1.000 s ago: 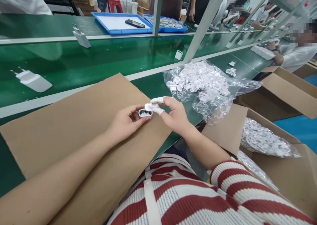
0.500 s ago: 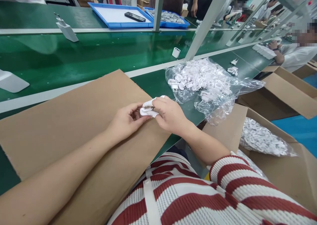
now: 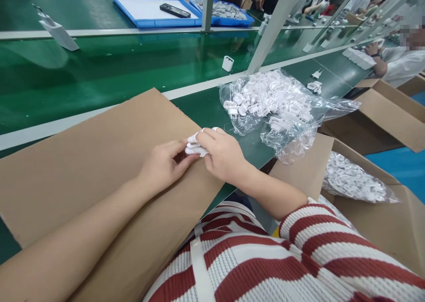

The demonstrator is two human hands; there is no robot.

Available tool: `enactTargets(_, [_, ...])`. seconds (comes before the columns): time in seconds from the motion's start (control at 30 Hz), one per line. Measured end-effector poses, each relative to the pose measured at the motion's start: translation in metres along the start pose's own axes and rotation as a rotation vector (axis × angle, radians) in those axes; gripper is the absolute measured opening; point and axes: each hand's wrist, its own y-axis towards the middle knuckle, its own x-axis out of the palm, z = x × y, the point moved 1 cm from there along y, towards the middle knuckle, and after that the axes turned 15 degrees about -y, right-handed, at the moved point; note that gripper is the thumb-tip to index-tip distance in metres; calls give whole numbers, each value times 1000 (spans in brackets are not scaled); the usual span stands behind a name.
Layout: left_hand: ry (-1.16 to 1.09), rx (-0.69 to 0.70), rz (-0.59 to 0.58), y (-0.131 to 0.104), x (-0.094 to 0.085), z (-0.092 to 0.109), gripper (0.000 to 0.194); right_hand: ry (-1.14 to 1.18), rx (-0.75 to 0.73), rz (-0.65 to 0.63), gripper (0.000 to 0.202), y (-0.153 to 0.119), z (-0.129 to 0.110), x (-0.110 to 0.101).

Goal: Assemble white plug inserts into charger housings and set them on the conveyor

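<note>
Above the right part of a flat cardboard sheet (image 3: 109, 160), my two hands meet over a small white plastic part (image 3: 191, 150). My left hand (image 3: 164, 162) pinches its left side between thumb and fingers. From the right, my right hand (image 3: 224, 153) closes on the same part, with white coverings on its fingertips. The fingers hide most of the part, so its exact kind cannot be made out. Just beyond my right hand lies a clear plastic bag (image 3: 265, 100) full of small white plastic parts.
Behind the sheet runs a green conveyor belt (image 3: 133, 67) carrying white charger housings. Blue trays (image 3: 146, 23) sit across it, one holding a black handheld device (image 3: 175, 10). Metal posts (image 3: 275, 27) rise beside the belt. Open cardboard boxes (image 3: 398, 111) stand at right, near a seated co-worker (image 3: 398, 63).
The white part has turned slightly in my fingers, and my right fingers have curled further over it. Housings on the belt appear farther left as the view shifts a little.
</note>
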Motion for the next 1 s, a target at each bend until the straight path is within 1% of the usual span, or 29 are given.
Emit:
enactTargets(0.1, [236,65,9,0,-2,0,40,-4,35,-11,28,-1,-2,0])
enactTargets(0.23, [376,75,-13,3,-6,1,42,34,73,-32,31,2,-1,-1])
enactTargets(0.4, [430,43,-45,7,-9,8,40,31,96,-54,31,6,0,-5])
enactTargets(0.63, [421,-36,-94,12,-12,16,32,36,114,-22,24,12,-4,-6])
enactTargets(0.7, [416,-49,-96,12,-14,17,35,63,126,-19,23,13,-3,-5])
enactTargets(0.77, [404,-67,-100,12,-14,18,42,147,151,-10,24,12,0,-2])
enactTargets(0.8, [395,-74,-101,11,-14,19,46,230,161,-6,28,9,2,0])
enactTargets(0.87, [367,-86,-94,8,-13,21,51,469,171,8,45,2,9,7])
enactTargets(0.93, [293,-130,-80,6,-14,20,53,684,185,41,62,-10,22,16])
enactTargets(0.97, [230,-172,-76,6,-16,18,53,722,211,70,64,-17,31,20])
enactTargets(1.0, [161,-227,-58,7,-19,15,53,697,252,108,61,-24,41,23])
